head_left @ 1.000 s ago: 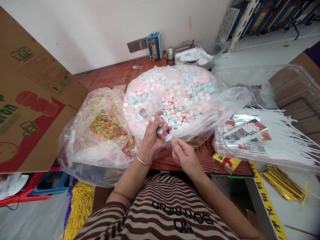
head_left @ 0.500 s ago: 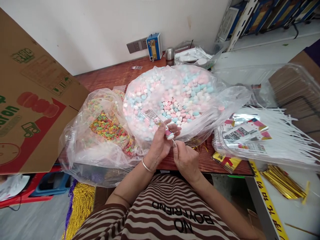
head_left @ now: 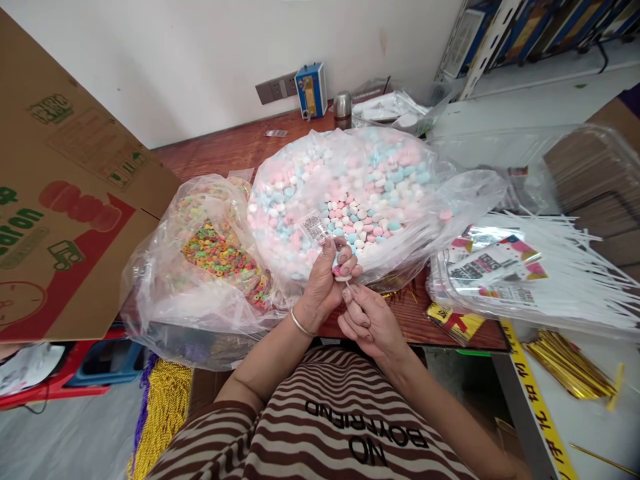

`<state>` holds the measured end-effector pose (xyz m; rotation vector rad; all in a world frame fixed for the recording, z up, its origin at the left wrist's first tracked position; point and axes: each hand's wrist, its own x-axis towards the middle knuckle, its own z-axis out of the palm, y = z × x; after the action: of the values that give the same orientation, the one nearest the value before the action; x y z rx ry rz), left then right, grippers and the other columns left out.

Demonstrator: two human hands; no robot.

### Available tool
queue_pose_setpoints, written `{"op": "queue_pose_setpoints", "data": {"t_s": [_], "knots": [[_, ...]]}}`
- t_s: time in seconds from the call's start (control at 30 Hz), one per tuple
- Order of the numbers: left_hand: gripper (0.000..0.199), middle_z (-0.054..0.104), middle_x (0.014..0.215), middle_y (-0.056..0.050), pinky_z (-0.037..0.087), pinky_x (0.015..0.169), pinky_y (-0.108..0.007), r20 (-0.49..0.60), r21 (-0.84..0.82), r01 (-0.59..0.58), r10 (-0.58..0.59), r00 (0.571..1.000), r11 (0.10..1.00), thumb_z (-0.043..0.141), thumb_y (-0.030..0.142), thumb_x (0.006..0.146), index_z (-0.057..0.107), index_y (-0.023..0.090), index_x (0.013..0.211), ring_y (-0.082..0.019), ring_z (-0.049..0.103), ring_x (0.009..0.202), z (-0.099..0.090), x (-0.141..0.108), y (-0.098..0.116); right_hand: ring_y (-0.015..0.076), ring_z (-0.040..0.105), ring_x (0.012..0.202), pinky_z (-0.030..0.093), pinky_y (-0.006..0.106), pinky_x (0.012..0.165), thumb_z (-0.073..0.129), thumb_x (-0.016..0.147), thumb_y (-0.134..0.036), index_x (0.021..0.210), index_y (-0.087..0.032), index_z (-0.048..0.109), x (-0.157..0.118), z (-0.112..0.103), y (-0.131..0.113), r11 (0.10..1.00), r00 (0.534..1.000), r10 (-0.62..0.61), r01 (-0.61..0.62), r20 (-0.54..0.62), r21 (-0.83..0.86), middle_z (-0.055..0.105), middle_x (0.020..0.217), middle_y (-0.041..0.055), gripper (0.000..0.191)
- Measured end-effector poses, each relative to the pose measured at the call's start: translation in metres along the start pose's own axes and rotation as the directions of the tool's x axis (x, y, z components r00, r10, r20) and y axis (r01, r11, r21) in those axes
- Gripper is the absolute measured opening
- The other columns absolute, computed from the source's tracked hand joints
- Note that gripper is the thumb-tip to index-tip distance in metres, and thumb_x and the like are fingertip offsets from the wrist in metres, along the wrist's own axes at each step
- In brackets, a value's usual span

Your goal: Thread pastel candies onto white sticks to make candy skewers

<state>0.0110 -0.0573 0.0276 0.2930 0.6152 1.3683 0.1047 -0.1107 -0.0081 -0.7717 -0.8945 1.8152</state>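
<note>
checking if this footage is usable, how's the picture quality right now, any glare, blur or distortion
Head view: even, fairly soft light; whitish sheen on the big bag of pink, blue and white candies hazes its contents; small print on the packet above the left hand is unreadable; wide-angle stretch toward the edges, strongest on the cardboard box

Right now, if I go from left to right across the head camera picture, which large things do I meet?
Cardboard box, plastic bag of coloured rings, larger bag of pastel sweets, clear tray with white sticks.
</note>
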Motion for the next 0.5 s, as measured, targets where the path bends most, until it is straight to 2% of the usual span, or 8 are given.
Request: {"op": "queue_pose_setpoints", "data": {"t_s": [0.07, 0.1, 0.17, 0.23, 0.3, 0.37, 0.43, 0.5], "knots": [[0.027, 0.042, 0.062, 0.007, 0.043, 0.054, -0.016, -0.031, 0.055, -0.039, 0.041, 0.999, 0.998, 0.074, 0.042, 0.088, 0.060, 0.019, 0.092, -0.004, 0.044, 0.049, -0.001, 0.001, -0.006, 0.0096, 0.033, 0.037, 0.034, 0.024, 0.043, 0.047, 0.099, -0.051, 0.079, -0.023, 0.050, 0.002, -0.004, 0.004, 0.933, 0.974, -0.187, 0.136, -0.128, -0.332, 0.037, 0.047, -0.0106, 0.034], [0.028, 0.046, 0.064, 0.007, 0.045, 0.056, -0.017, -0.058, 0.083, -0.060, 0.065, 0.996, 0.995, 0.075, 0.042, 0.087, 0.060, 0.018, 0.094, -0.005, 0.048, 0.052, -0.002, 0.002, -0.007, 0.0113, 0.043, 0.043, 0.037, 0.024, 0.047, 0.048, 0.100, -0.049, 0.080, -0.022, 0.053, 0.003, -0.006, 0.007, 0.820, 0.940, -0.307, 0.181, -0.151, -0.543, 0.048, 0.052, -0.0065, 0.033], [0.031, 0.050, 0.067, 0.006, 0.048, 0.060, -0.019, -0.114, 0.120, -0.091, 0.104, 0.988, 0.989, 0.075, 0.043, 0.086, 0.060, 0.018, 0.097, -0.006, 0.052, 0.056, -0.003, 0.005, -0.005, 0.0153, 0.058, 0.057, 0.040, 0.026, 0.054, 0.050, 0.100, -0.044, 0.091, -0.019, 0.061, 0.004, -0.012, 0.012, 0.479, 0.860, -0.503, 0.199, -0.082, -0.855, 0.067, 0.072, 0.0027, 0.029], [0.033, 0.052, 0.068, 0.005, 0.049, 0.062, -0.020, -0.146, 0.133, -0.102, 0.121, 0.982, 0.986, 0.074, 0.045, 0.086, 0.060, 0.018, 0.099, -0.007, 0.053, 0.057, -0.003, 0.007, 0.000, 0.0174, 0.064, 0.063, 0.041, 0.027, 0.057, 0.050, 0.101, -0.037, 0.107, -0.015, 0.065, 0.003, -0.017, 0.015, 0.184, 0.801, -0.597, 0.188, 0.043, -0.965, 0.073, 0.085, 0.0085, 0.027], [0.032, 0.054, 0.071, 0.005, 0.051, 0.064, -0.022, -0.143, 0.143, -0.102, 0.122, 0.982, 0.984, 0.075, 0.043, 0.086, 0.061, 0.017, 0.098, -0.007, 0.054, 0.059, -0.004, 0.007, 0.007, 0.0170, 0.064, 0.062, 0.041, 0.028, 0.058, 0.047, 0.102, -0.029, 0.110, -0.013, 0.066, 0.002, -0.020, 0.017, 0.044, 0.766, -0.630, 0.202, 0.129, -0.978, 0.073, 0.082, 0.0100, 0.026], [0.029, 0.055, 0.073, 0.004, 0.052, 0.066, -0.022, -0.122, 0.162, -0.093, 0.114, 0.986, 0.982, 0.077, 0.037, 0.085, 0.062, 0.017, 0.098, -0.006, 0.055, 0.060, -0.005, 0.006, 0.012, 0.0161, 0.061, 0.059, 0.042, 0.027, 0.058, 0.046, 0.102, -0.028, 0.104, -0.014, 0.067, 0.001, -0.021, 0.015, 0.128, 0.782, -0.612, 0.246, 0.119, -0.961, 0.071, 0.076, 0.0080, 0.025], [0.026, 0.055, 0.073, 0.005, 0.052, 0.067, -0.021, -0.096, 0.158, -0.073, 0.089, 0.991, 0.985, 0.077, 0.033, 0.085, 0.064, 0.017, 0.100, -0.005, 0.054, 0.058, -0.006, 0.004, 0.016, 0.0136, 0.055, 0.053, 0.040, 0.026, 0.052, 0.047, 0.101, -0.035, 0.096, -0.018, 0.065, -0.001, -0.020, 0.012, 0.469, 0.867, -0.499, 0.282, 0.013, -0.837, 0.063, 0.066, 0.0021, 0.025], [0.025, 0.052, 0.070, 0.005, 0.051, 0.065, -0.020, -0.062, 0.116, -0.043, 0.050, 0.997, 0.992, 0.075, 0.035, 0.087, 0.065, 0.017, 0.102, -0.004, 0.050, 0.055, -0.008, 0.002, 0.017, 0.0095, 0.040, 0.040, 0.034, 0.023, 0.043, 0.051, 0.099, -0.045, 0.088, -0.021, 0.059, -0.003, -0.017, 0.007, 0.857, 0.964, -0.257, 0.192, -0.074, -0.478, 0.047, 0.053, -0.0068, 0.028]]}}
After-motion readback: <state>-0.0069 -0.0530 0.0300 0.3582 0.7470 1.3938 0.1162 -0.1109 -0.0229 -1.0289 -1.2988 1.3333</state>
